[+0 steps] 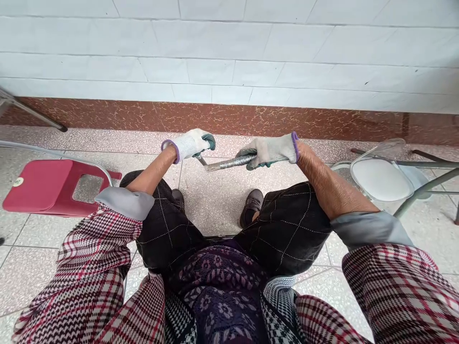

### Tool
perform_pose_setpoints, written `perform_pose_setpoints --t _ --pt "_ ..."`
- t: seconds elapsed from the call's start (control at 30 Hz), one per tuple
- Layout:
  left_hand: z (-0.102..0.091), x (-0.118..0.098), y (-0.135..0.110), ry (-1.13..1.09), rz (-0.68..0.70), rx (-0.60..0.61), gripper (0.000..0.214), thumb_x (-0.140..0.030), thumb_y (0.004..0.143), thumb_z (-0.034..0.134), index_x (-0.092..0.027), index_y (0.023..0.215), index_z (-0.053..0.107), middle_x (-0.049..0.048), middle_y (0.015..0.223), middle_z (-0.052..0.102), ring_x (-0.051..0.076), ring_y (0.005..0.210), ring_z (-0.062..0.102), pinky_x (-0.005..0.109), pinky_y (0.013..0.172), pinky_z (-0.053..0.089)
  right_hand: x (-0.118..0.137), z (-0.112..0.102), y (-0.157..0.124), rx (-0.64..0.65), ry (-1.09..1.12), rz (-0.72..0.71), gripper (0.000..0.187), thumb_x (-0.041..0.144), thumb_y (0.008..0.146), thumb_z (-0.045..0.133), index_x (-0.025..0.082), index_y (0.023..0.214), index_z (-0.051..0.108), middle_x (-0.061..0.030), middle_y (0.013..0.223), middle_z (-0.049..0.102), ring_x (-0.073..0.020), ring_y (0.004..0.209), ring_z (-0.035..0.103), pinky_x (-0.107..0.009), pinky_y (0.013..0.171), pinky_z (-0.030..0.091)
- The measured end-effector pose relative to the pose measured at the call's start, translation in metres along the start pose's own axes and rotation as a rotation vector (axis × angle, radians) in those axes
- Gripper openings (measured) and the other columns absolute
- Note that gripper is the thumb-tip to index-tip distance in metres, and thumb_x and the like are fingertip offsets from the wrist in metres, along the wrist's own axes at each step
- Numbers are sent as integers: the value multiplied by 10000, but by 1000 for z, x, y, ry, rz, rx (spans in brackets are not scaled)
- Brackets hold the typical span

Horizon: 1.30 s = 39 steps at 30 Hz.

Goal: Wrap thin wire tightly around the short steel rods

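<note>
You've got a grey metal rod [229,163], threaded along its length, lying near-horizontal above your knees, its right end buried in your gloved right hand [270,150], left end at your left hand [191,143].

Grey knit gloves, purple cuffs — left hand [191,143], right hand [270,150]; plaid sleeves, grey-lined, rolled.

Plain tiled room, likely workshop corner: white tile wall [229,48], speckled floor tiles [215,200], red plastic stool [39,186], metal-framed chair [383,179]
</note>
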<state>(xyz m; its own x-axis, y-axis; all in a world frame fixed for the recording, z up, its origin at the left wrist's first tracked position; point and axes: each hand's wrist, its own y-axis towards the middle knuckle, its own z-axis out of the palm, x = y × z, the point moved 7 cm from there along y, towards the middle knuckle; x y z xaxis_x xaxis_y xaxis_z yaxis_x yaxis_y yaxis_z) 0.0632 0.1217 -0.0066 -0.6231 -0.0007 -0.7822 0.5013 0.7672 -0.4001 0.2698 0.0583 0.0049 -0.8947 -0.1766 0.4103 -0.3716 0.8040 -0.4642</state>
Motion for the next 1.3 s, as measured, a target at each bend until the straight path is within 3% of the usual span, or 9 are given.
perform_pose_setpoints --t 0.13,0.27,0.37,0.47,0.6,0.8,0.93,1.03,1.3 --pt "0 -7 -4 -2 43 -16 144 -25 852 693 -116 925 778 24 688 598 108 573 497 261 563 373 18 -14 -16 -40 189 -99 326 403 799 837 227 1068 783 -1 785 684 -174 672 625 -274 532 490" --pt "6 -2 0 -55 67 -2 200 -45 919 589 -123 966 767 -1 633 528 102 527 495 260 558 385 31 -29 -20 -262 534 -135 242 189 805 752 176 1046 727 24 725 601 -103 576 525 -230 483 454" --pt "11 5 4 -64 73 51 246 -84 918 614 -115 1094 783 25 660 601 117 557 545 268 572 399 27 -35 -12 -418 555 -63 226 117 813 704 154 1036 699 9 743 598 -107 561 531 -244 472 475" --pt "14 6 4 -77 87 69 316 -134 915 669 -103 1212 771 51 692 658 127 577 556 280 579 415 19 -37 1 -486 387 14 222 153 853 700 142 1074 699 -23 794 639 -139 605 569 -285 527 505" --pt "8 4 1 -14 64 40 316 -175 958 677 -96 1254 756 64 730 667 129 597 551 289 587 420 10 -37 14 -498 -155 171 358 248 929 653 191 1276 716 -97 1023 742 -259 860 688 -384 739 532" --pt "-13 5 -1 119 10 -86 250 -145 958 721 -113 1197 788 96 849 688 146 672 581 290 586 403 3 -16 15 -210 -437 251 349 245 946 587 233 1254 749 -115 1009 762 -283 853 698 -397 713 491" --pt "-11 5 -1 148 11 -69 206 -153 934 752 -127 1127 819 99 861 682 138 659 561 292 570 385 3 -1 5 -5 -150 79 318 349 876 740 225 1165 788 -44 857 737 -224 748 647 -349 653 491" --pt "-7 3 -2 149 32 -62 204 -200 921 761 -148 1111 815 83 833 665 128 638 531 281 561 381 6 -3 -7 37 63 -46 399 440 830 816 217 1159 783 -7 851 724 -198 747 647 -311 628 508" --pt "11 3 3 -61 76 53 302 -100 908 596 -114 1138 793 58 703 666 147 609 611 282 604 466 23 -22 -8 -311 617 -95 246 161 809 732 172 1054 705 7 757 604 -113 590 519 -249 491 473"
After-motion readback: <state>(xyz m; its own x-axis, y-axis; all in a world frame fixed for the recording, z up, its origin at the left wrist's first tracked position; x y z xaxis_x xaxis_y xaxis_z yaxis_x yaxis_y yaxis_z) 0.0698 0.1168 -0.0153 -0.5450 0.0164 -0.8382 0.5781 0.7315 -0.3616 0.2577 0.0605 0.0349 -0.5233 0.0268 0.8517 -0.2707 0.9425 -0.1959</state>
